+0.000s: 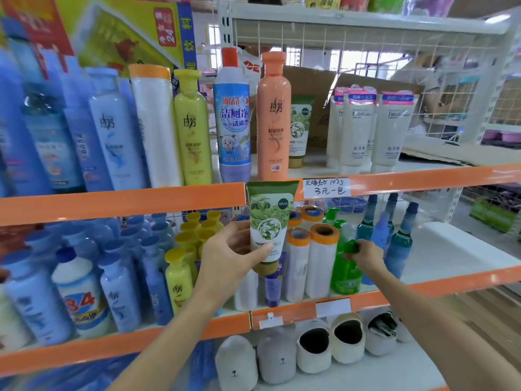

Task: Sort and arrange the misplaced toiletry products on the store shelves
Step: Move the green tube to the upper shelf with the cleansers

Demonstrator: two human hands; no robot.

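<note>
My left hand (228, 258) grips a green-and-white tube (269, 218) with an olive print, held upright in front of the orange edge of the upper shelf (121, 203). A matching green tube (300, 131) stands on that upper shelf behind an orange bottle (273, 114). My right hand (365, 256) holds the pump head of a green bottle (345, 270) standing on the middle shelf (439, 280). Beside it stand white rolls with orange caps (321, 258) and blue-green bottles (397, 244).
The upper shelf carries blue, white and yellow bottles (191, 128), a blue toilet cleaner (232, 122) and white facial tubes (363, 128). Yellow and blue bottles (118, 289) fill the middle shelf's left. Grey slippers (313, 348) lie on the bottom shelf. Bare shelf lies at the right.
</note>
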